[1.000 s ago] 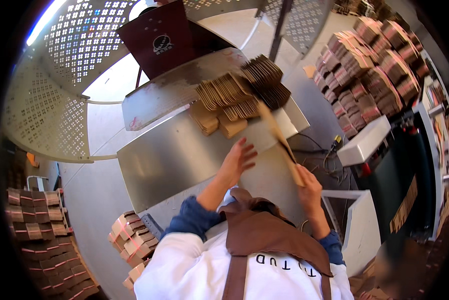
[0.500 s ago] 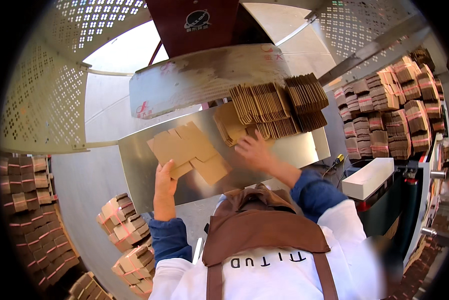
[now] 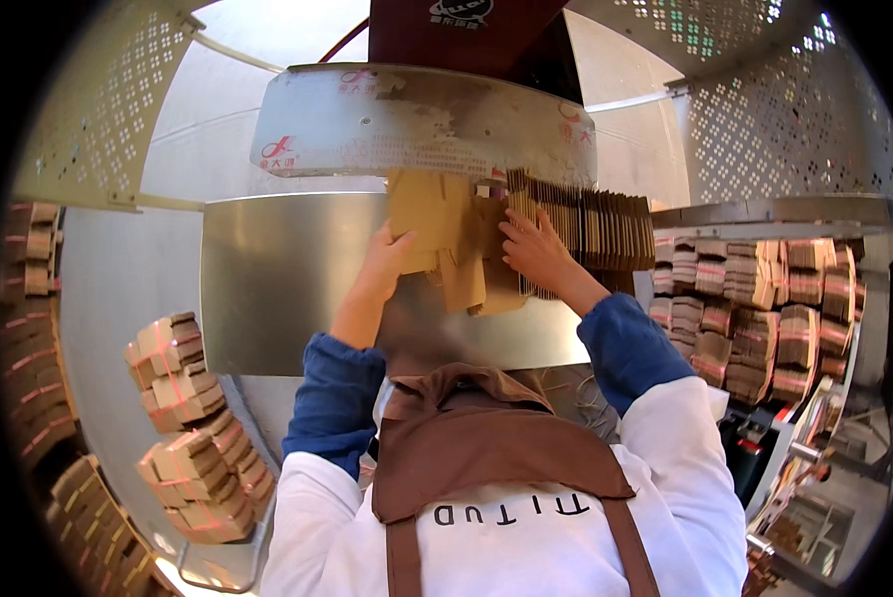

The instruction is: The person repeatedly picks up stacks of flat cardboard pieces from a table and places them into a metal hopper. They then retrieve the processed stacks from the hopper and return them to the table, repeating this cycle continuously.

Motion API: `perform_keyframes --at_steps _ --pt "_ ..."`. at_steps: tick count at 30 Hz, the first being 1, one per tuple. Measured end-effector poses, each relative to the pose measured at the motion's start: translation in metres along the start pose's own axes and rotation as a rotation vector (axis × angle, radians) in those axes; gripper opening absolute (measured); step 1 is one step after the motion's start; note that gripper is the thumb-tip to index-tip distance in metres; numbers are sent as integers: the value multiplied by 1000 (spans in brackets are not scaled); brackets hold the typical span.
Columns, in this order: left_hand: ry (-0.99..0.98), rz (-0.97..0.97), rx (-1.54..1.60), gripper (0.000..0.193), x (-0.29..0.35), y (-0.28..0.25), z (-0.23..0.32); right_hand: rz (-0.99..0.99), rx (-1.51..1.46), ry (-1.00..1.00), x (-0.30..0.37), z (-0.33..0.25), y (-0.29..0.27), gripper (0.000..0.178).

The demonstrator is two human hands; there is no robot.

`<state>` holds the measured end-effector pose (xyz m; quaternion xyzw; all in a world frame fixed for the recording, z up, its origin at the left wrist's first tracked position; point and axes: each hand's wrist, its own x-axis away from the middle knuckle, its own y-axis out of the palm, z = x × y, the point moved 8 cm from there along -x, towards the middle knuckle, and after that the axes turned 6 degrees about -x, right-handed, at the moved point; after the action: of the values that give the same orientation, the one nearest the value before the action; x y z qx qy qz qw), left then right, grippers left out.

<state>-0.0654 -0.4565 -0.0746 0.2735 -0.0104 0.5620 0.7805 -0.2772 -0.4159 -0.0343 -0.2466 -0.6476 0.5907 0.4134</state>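
Note:
A flat brown cardboard blank (image 3: 436, 224) stands tilted on the shiny metal table (image 3: 277, 279), just under the machine's curved metal guard (image 3: 416, 119). My left hand (image 3: 385, 261) grips its lower left edge. My right hand (image 3: 534, 249) presses on the blank's right side, against a row of upright cardboard blanks (image 3: 591, 234) that runs to the right along the table's back. More loose blanks (image 3: 476, 289) lie under the held one.
Tied bundles of folded cartons (image 3: 188, 418) are stacked at the lower left, more bundles (image 3: 765, 308) fill the right side, and others (image 3: 28, 328) line the far left. Perforated metal panels (image 3: 785, 119) rise behind the machine. A dark red machine housing (image 3: 456, 30) sits at the top.
The view has swung left and closer to the machine. Both hands lifted the cardboard blank from the table's middle up against the row of upright blanks under the guard.

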Motion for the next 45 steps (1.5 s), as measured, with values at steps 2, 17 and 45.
perform_keyframes --at_steps 2,17,45 --pt "-43 3 -2 38 -21 28 -25 13 10 5 17 13 -6 21" --pt "62 816 -1158 63 -29 12 -92 266 -232 -152 62 51 -13 16" --pt "-302 521 -431 43 -45 -1 -159 42 -110 -186 59 109 -10 37"
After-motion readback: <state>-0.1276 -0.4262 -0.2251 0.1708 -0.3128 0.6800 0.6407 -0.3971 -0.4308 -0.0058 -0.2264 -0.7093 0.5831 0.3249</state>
